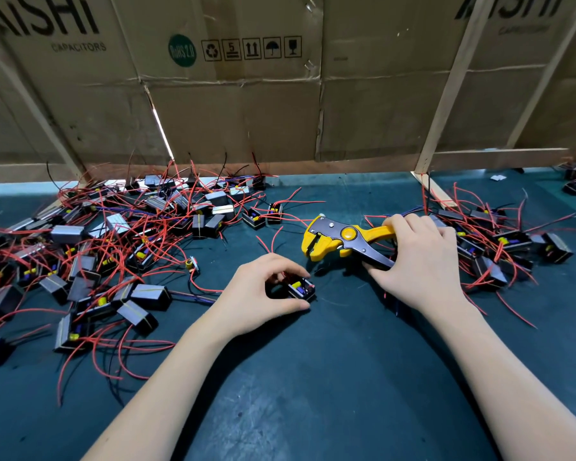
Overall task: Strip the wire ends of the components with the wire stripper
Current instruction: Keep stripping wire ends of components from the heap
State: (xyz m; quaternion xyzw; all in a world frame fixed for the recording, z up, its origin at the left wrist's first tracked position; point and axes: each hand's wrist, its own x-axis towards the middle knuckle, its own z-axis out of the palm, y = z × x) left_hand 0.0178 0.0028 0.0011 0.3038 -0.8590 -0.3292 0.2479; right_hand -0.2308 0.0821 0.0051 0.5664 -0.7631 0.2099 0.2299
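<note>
My left hand (263,291) pinches a small black box component (300,287) with yellow and blue parts inside, resting on the dark green mat (330,377). Two thin red wires (268,239) rise from behind the hand. My right hand (419,261) grips the handles of a yellow and black wire stripper (336,239), whose jaws point left, just above and to the right of the component. The jaws hold no wire that I can make out.
A large heap of black components with red wires (113,247) covers the left of the mat. A smaller heap (499,247) lies on the right behind my right hand. A cardboard wall (280,94) with wooden slats closes the back.
</note>
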